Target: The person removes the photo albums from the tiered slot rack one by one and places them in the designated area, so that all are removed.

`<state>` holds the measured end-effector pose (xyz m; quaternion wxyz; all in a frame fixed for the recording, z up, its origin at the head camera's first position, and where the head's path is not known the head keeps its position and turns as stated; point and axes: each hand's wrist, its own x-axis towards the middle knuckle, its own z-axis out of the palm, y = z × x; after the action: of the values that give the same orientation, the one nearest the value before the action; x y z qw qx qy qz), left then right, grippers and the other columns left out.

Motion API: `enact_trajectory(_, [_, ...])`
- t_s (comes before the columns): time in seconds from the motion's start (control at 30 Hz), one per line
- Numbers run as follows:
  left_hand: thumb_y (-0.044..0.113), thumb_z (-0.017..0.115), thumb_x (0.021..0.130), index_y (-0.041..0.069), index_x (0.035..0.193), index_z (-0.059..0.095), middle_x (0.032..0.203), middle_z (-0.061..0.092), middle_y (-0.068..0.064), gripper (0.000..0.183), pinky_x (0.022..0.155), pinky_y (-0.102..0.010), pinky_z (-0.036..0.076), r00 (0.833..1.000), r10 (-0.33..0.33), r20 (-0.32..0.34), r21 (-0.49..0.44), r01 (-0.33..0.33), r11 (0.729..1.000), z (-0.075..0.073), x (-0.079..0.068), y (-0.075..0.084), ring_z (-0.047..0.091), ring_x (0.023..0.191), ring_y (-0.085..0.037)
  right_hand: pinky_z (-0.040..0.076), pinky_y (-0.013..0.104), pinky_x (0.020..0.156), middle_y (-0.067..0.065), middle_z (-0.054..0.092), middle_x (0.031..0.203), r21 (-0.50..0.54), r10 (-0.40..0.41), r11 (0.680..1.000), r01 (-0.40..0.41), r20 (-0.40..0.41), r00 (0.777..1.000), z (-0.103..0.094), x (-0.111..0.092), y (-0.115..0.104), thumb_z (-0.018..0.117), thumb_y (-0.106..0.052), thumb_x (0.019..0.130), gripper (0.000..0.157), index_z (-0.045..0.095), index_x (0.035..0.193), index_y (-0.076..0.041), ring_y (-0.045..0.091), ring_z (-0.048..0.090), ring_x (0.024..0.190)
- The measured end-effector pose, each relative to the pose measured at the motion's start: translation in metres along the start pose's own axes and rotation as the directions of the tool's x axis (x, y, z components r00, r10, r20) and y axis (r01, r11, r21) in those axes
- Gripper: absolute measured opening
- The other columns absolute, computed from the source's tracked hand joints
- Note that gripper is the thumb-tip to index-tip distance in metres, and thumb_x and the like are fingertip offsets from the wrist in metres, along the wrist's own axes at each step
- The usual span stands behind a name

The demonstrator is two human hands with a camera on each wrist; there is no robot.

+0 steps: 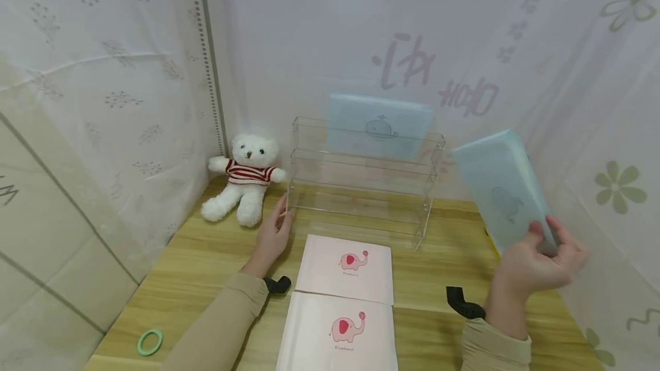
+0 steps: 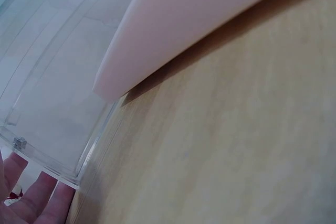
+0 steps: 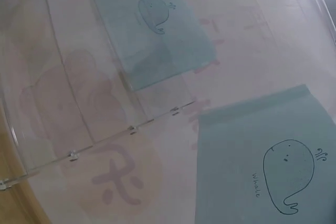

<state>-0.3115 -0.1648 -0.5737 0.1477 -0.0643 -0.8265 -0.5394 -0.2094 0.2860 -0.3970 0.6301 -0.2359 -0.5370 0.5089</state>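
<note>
A clear acrylic tiered rack point(image 1: 361, 186) stands on the wooden table. My left hand point(image 1: 273, 239) touches the rack's lower left side; in the left wrist view its fingers point(image 2: 39, 195) lie along the outside of the clear end panel. On the rack's top tier leans a light blue whale notebook point(image 1: 350, 113). My right hand point(image 1: 538, 262) grips a second light blue whale notebook point(image 1: 487, 182) by its lower corner, raised and tilted to the right of the rack. That notebook's cover point(image 3: 231, 156) faces the right wrist camera, which does not show the hand.
Two pink elephant notebooks, a farther one point(image 1: 325, 268) and a nearer one point(image 1: 314, 331), lie before the rack. A white teddy bear point(image 1: 247, 173) sits to its left. A green ring point(image 1: 150, 342) lies at the front left. Patterned curtains point(image 1: 309, 27) hang behind the table.
</note>
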Motion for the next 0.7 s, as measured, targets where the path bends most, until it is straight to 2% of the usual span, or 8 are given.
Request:
enact_trajectory(0.13, [0.025,0.053,0.118,0.027,0.175,0.034,0.160,0.057,-0.029,0.060,0.112,-0.065,0.057,1.000,-0.002,0.008,0.002,0.002,1.000,0.000,0.000,0.000,0.067,0.136,-0.050,0.046,0.024,0.102,-0.020,0.046,0.096,-0.089,0.085,0.993,-0.081,0.040,0.996,0.003,0.003,0.020,0.083,-0.004,0.095,0.014,0.086,0.108,-0.008,0.000,0.053,0.106])
enact_trajectory(0.23, [0.026,0.054,0.118,0.028,0.174,0.035,0.160,0.058,-0.027,0.060,0.113,-0.063,0.057,1.000,-0.012,0.003,-0.002,0.012,1.000,0.001,-0.001,-0.002,0.068,0.136,-0.048,0.046,0.022,0.098,-0.023,0.043,0.094,-0.165,0.120,0.981,-0.105,0.086,0.989,0.006,0.000,0.038,0.081,-0.003,0.097,0.016,0.087,0.110,-0.011,-0.003,0.052,0.104])
enact_trajectory(0.37, [0.024,0.055,0.117,0.030,0.174,0.035,0.160,0.059,-0.026,0.061,0.112,-0.063,0.058,1.000,-0.026,0.004,-0.010,0.026,1.000,0.002,-0.003,-0.002,0.068,0.136,-0.046,0.043,0.019,0.084,-0.023,0.042,0.090,-0.189,0.087,0.980,-0.054,0.171,0.981,0.010,-0.006,0.057,0.076,0.002,0.098,0.016,0.086,0.109,-0.005,-0.005,0.049,0.096])
enact_trajectory(0.5, [0.022,0.056,0.117,0.031,0.174,0.035,0.161,0.058,-0.025,0.062,0.110,-0.064,0.058,1.000,-0.019,0.000,-0.021,0.019,1.000,0.002,-0.004,0.000,0.068,0.136,-0.046,0.038,0.020,0.077,-0.023,0.043,0.088,-0.191,0.059,0.982,-0.009,0.257,0.965,0.013,-0.013,0.066,0.076,0.002,0.098,0.016,0.085,0.111,0.001,-0.007,0.046,0.092])
enact_trajectory(0.7, [0.023,0.055,0.117,0.030,0.175,0.034,0.162,0.057,-0.026,0.061,0.110,-0.065,0.058,1.000,-0.005,-0.005,-0.004,0.005,1.000,0.000,-0.003,0.002,0.068,0.137,-0.047,0.045,0.020,0.086,-0.026,0.043,0.094,-0.281,0.154,0.958,-0.056,0.339,0.928,0.019,-0.020,0.073,0.078,-0.005,0.100,0.019,0.084,0.118,-0.005,-0.008,0.047,0.104])
